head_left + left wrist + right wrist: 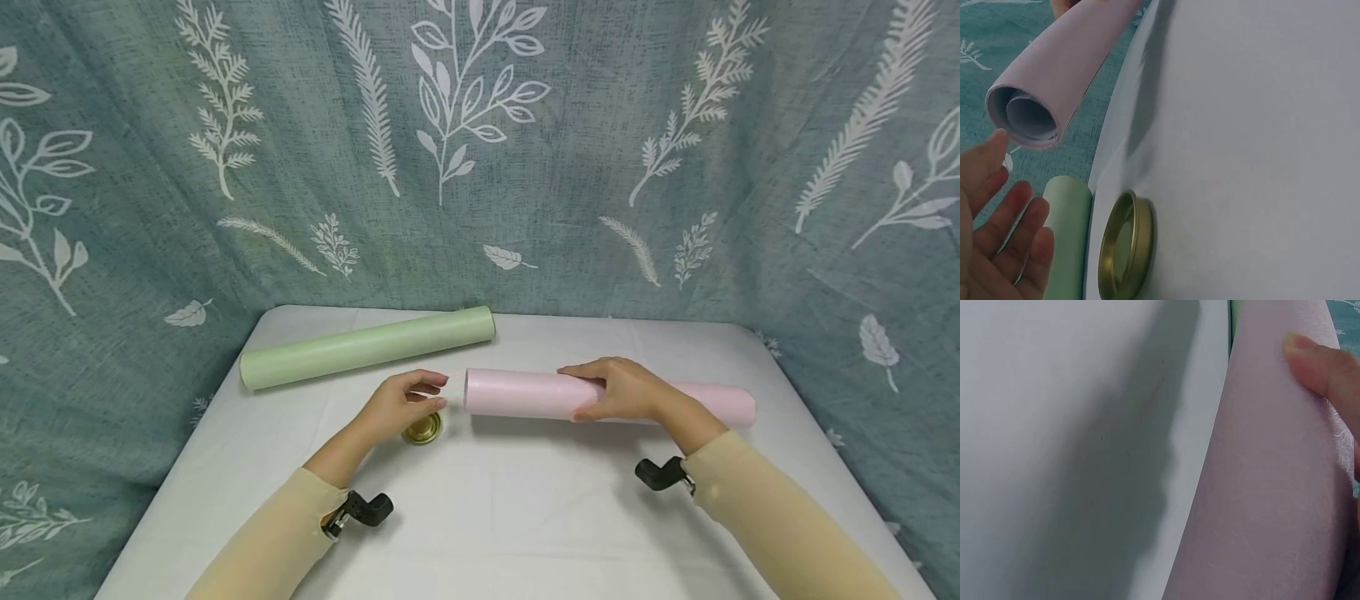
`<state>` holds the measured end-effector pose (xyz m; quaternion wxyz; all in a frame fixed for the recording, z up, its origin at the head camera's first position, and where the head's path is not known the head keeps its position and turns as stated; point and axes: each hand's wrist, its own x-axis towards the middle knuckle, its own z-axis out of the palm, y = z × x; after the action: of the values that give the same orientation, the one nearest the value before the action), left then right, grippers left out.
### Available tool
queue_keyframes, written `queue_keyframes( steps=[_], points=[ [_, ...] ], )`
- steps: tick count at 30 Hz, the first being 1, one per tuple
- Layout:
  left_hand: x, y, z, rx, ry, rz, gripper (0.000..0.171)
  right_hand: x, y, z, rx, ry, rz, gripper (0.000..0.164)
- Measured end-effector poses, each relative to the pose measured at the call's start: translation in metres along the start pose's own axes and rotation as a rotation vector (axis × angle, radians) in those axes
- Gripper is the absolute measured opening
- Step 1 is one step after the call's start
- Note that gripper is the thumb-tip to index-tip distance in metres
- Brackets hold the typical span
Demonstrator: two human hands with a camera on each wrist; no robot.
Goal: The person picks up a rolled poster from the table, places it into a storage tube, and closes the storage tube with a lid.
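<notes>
My right hand (626,389) grips a pink cardboard tube (517,393) around its middle and holds it roughly level above the table. In the right wrist view the thumb (1319,365) presses on the tube's side. The tube's left end is uncapped, and a roll of white paper (1032,119) shows inside it in the left wrist view. Just left of that end is my left hand (401,406), fingers spread and loosely bent, with nothing seen in them. A round gold metal cap (422,428) lies on the table below the left hand, its hollow side up.
A green tube (367,346) lies at the back left of the table, slightly slanted. White cloth covers the table (487,517). Behind and at both sides hangs a teal curtain (300,167) with white leaf prints. Black mounts (367,508) stick out from both wrists.
</notes>
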<state>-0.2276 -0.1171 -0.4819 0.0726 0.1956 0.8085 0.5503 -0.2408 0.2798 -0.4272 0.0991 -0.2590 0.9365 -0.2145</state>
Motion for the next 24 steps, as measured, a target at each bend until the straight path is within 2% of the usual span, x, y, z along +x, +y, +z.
queue_keyframes(
  steps=[5,12,19,24],
  points=[
    [-0.005,-0.005,-0.007,0.054,-0.036,-0.032,0.042,-0.002,0.002,0.000,0.004,-0.007,0.007,0.079],
    [-0.014,-0.009,-0.011,0.181,-0.067,-0.092,0.051,-0.006,0.007,0.000,-0.017,0.002,0.003,0.081],
    [-0.017,-0.010,-0.012,0.209,-0.078,-0.150,0.059,-0.007,0.009,0.000,-0.009,0.005,0.002,0.080],
    [-0.018,-0.011,-0.013,0.253,-0.095,-0.144,0.062,-0.007,0.009,0.000,-0.002,0.000,-0.002,0.078]
  ],
)
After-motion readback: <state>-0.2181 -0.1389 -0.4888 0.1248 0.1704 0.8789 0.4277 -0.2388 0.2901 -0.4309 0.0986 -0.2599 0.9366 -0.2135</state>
